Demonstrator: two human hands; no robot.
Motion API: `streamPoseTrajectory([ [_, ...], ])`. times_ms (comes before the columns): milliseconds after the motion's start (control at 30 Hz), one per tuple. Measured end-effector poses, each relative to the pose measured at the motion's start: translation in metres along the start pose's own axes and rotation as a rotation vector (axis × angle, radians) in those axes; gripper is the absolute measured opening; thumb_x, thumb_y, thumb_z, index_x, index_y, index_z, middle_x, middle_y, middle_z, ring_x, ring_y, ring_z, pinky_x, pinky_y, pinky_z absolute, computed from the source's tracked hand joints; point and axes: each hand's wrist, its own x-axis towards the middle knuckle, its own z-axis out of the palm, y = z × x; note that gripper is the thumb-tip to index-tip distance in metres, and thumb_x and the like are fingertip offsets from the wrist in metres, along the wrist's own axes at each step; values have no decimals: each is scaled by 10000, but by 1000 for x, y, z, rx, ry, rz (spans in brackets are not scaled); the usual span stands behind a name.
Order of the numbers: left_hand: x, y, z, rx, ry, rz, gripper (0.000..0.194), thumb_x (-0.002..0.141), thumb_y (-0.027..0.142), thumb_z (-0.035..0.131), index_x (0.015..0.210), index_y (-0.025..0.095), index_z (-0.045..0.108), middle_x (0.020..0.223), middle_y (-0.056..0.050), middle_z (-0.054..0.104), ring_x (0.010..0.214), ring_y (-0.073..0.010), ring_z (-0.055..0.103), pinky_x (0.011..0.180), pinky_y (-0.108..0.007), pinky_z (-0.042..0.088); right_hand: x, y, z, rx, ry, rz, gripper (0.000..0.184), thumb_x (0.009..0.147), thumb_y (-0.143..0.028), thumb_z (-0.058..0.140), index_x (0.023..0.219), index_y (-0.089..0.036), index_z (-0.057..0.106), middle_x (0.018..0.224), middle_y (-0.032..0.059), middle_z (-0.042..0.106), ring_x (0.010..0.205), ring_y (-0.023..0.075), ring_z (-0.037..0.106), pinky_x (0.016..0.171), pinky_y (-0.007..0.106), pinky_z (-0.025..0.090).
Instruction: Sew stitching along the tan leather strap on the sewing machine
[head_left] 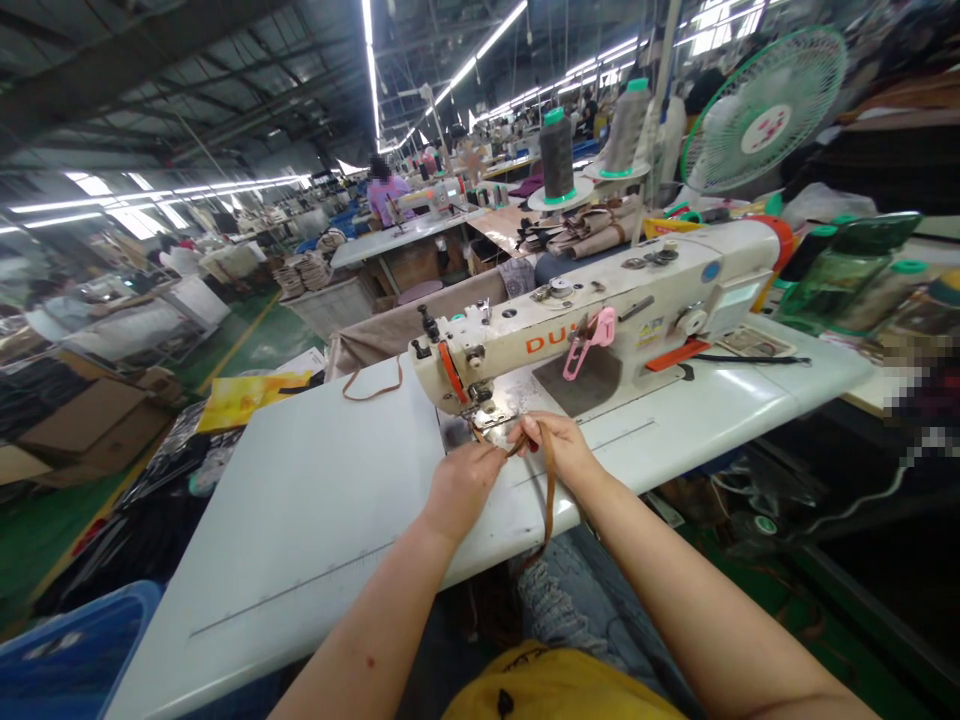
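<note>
Two-handed pinch on a tan strap [550,487] at the presser foot [484,418]

My left hand [463,490] is closed in a tight pinch on the strap, right in front of the presser foot. My right hand [551,450] is curled shut on the same strap, just beside the left, knuckles up, and the strap's long end drops over the front edge of the white sewing table [300,480] at bottom center. Straight ahead, the cream industrial sewing machine [600,320] fills the middle of the frame, a pink clip [589,342] hanging on its front. A thin brown loop [373,382] lies on the table left of the machine. Two thread cones [556,155] stand at top center, a green fan [765,110] spins out upper right, and a co-worker [386,195] in purple sits at the next machine.
</note>
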Motion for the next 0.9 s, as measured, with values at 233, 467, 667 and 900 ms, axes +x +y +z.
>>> streamPoseTrajectory([
  [233,-8,5,-3,137,24,57,175,1040,184,563,1060,184,737,949,-66,760,847,-198,704,787,-339,555,0,-3,2,-44,-58,-50,598,998,-685,549,798,-179,798,657,43,659,642,170,638,636,289,511],
  [467,-11,14,-3,170,73,80,154,1038,168,574,1076,162,723,979,-52,772,894,-201,704,795,-367,579,1,0,2,-23,-130,-81,543,1008,-627,580,785,-176,787,707,53,677,624,161,627,641,297,529],
  [667,-11,9,-2,152,56,72,176,1042,186,582,1157,166,713,1006,-58,777,912,-205,713,798,-367,588,3,-1,2,-67,-157,-106,516,1023,-598,572,803,-192,802,691,51,678,626,165,613,643,302,532],
  [900,-7,-2,2,154,77,53,155,1031,168,585,1102,160,722,1030,-70,779,941,-216,718,836,-368,606,4,0,2,-82,-160,-148,458,1036,-548,581,849,-203,818,731,57,709,671,172,648,692,309,546],
])
